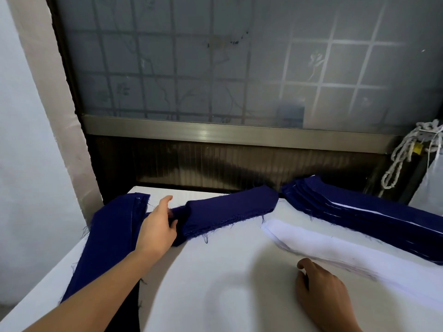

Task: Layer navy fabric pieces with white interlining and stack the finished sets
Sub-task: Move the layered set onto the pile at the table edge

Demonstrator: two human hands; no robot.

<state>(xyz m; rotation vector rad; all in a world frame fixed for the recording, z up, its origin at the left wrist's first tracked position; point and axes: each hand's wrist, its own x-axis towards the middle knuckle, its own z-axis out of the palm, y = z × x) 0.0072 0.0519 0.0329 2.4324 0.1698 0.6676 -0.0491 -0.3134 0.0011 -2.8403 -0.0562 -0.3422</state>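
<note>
A thick pile of navy fabric pieces (pixel 230 209) lies at the back middle of the white table (pixel 215 271). My left hand (pixel 158 226) reaches into its near left end, fingers tucked between the layers and thumb raised above. A long navy strip (pixel 107 238) runs down the left edge beside my forearm. White interlining pieces (pixel 335 245) lie on the right. My right hand (pixel 321 288) rests on the table just in front of them, fingers loosely curled and holding nothing. A stack of layered navy and white sets (pixel 359 209) sits at the back right.
A frosted window with a metal sill (pixel 215 130) stands right behind the table. A white knotted cord (pixel 405 152) and a pale bag (pixel 431 183) hang at the far right. A wall (pixel 36 140) closes off the left side.
</note>
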